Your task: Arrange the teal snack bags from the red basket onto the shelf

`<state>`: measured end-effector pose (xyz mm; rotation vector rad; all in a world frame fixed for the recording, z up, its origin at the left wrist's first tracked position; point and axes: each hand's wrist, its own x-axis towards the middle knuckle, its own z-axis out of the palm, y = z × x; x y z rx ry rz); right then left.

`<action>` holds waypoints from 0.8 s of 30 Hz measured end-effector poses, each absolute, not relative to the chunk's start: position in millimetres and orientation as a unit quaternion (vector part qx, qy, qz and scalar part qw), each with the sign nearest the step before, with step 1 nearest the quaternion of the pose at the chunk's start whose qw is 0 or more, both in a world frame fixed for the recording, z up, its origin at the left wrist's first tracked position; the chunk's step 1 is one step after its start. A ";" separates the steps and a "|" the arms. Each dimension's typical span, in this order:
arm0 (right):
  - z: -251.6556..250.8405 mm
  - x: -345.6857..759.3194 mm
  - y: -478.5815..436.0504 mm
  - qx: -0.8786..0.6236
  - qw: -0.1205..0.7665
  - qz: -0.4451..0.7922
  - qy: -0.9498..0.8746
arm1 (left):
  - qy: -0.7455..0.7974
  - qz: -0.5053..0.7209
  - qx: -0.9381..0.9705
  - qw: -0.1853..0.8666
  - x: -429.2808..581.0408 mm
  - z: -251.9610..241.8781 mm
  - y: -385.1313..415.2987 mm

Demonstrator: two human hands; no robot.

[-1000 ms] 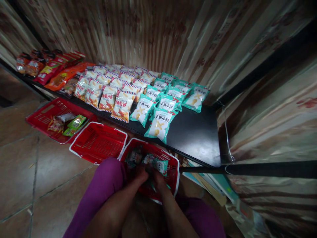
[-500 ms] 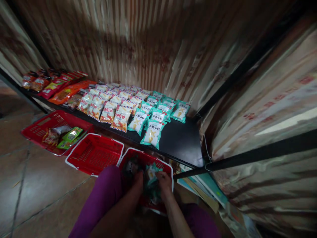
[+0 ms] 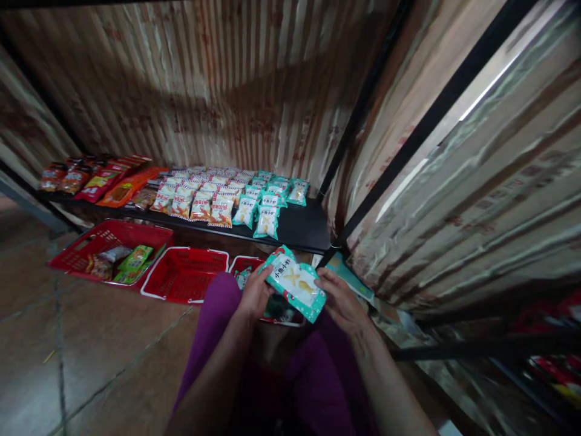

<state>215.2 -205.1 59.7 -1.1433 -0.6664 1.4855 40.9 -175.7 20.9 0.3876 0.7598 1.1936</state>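
1. Orientation. From my remote post I read directions as on a clock face centred on the teal packet (image 3: pixel 295 281), with 12 at the top of the view. The packet lies between both hands, above the nearest red basket (image 3: pixel 249 261), printed face up, its long axis slanting from about 10 to 4.
2. Left hand (image 3: pixel 254 297), at 9 o'clock. I have its fingers closed on the near end of the packet, gripping the edge.
3. Right hand (image 3: pixel 342 303), at 4 o'clock. Its fingers are at the opposite edge; whether they grip it or merely touch it, I cannot tell.
4. Surroundings. The black shelf (image 3: pixel 304 227) runs at 12, with a bare stretch showing. Matching teal packets (image 3: pixel 267 221) rest on it at 11, and striped white packets (image 3: pixel 221 211) at 10. A middle basket (image 3: pixel 186 272) sits at 9.
5. Step in hand. I judge this to be two-handed handling of a single packet, held off basket and shelf alike.
6. Next move. In my judgement it calls for a steady left pinch, light right support, and clearance from the basket rim; squeezing hard could crease the film or crush the contents.
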 end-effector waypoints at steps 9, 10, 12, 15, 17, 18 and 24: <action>78.6 191.4 -240.0 -0.454 0.662 0.557 -0.212 | 0.361 0.596 0.224 0.681 26.4 81.1 -222.8; 77.8 187.4 -244.2 -0.449 0.673 0.554 -0.199 | 0.362 0.603 0.225 0.674 26.6 84.3 -224.5; 76.6 179.9 -251.5 -0.444 0.677 0.556 -0.187 | 0.368 0.618 0.218 0.659 28.5 88.2 -227.7; 79.3 171.3 -255.9 -0.442 0.672 0.561 -0.196 | 0.383 0.628 0.208 0.645 33.4 87.7 -234.6; 85.3 168.1 -253.4 -0.444 0.682 0.546 -0.197 | 0.389 0.617 0.212 0.650 36.3 85.0 -239.8; 89.2 167.3 -250.9 -0.447 0.689 0.535 -0.198 | 0.387 0.610 0.217 0.657 37.3 83.8 -242.1; 113.5 169.0 -236.0 -0.462 0.695 0.497 -0.238 | 0.366 0.601 0.236 0.670 34.8 91.9 -243.1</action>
